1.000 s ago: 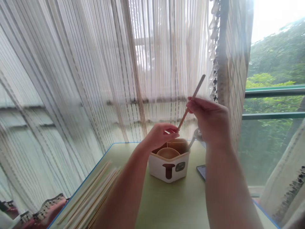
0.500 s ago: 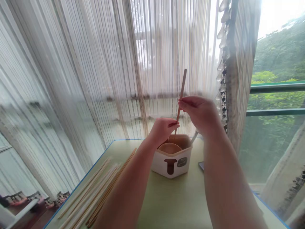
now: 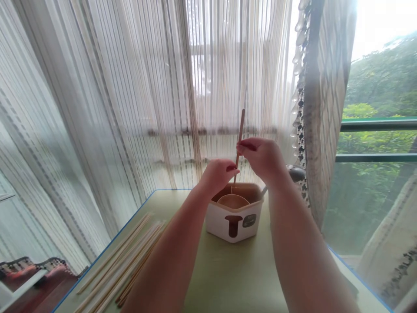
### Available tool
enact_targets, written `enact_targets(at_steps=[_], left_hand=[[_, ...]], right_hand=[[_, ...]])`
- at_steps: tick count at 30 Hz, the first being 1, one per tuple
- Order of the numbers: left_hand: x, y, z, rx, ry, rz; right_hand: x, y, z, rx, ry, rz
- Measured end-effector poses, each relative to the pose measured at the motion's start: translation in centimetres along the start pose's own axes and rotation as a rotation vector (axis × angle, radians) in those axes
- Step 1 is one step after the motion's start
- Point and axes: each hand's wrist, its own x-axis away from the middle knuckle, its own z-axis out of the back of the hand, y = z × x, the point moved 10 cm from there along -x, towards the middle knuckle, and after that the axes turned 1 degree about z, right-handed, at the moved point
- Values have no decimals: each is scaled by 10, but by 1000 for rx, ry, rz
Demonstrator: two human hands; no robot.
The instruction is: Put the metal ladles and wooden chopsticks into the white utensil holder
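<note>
One chopstick (image 3: pixel 241 126), near upright over one white box (image 3: pixel 216 222) close to the bench's (image 3: pixel 224 278) far edge. Right hand (image 3: pixel 265 158) pinches its middle; left hand (image 3: pixel 217 174), lower down. Tip unclear. Loose chopsticks (image 3: pixel 135 261) along left edge: uncountable, forearm covers some. One ladle (image 3: pixel 296 173), partly hidden.

The stick (image 3: pixel 241 126) you held looked like wood, smooth and matt, as did the loose sticks (image 3: pixel 130 267) on your table (image 3: pixel 228 278), whose top looked smooth with a soft sheen. Your container (image 3: pixel 219 222) looked like smooth plastic; the curtain (image 3: pixel 146 87) facing you was thin, ribbed cloth.
</note>
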Motion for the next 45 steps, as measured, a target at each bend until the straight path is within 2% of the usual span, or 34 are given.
enact_targets(at_steps=[8, 16, 22, 26, 32, 35, 39, 45], left_hand=[[2, -27, -18, 269, -103, 113], [9, -44, -41, 246, -263, 154], [12, -45, -40, 184, -290, 207], [10, -44, -33, 229, -208, 239], [5, -42, -37, 333, -156, 196], [4, -43, -34, 301, -157, 200], [7, -38, -33, 209, -236, 192], [11, -35, -46, 175, -300, 197]], right_hand=[[-3, 16, -14, 139, -38, -55], [-2, 24, -15, 7, 14, -57], [0, 19, -25, -2, -32, -15], [1, 24, -36, 23, -88, -24], [7, 38, -56, 80, -187, -121], [6, 38, -51, 81, -159, -127], [2, 27, -39, 44, -121, -40], [0, 35, -42, 168, -214, -74]])
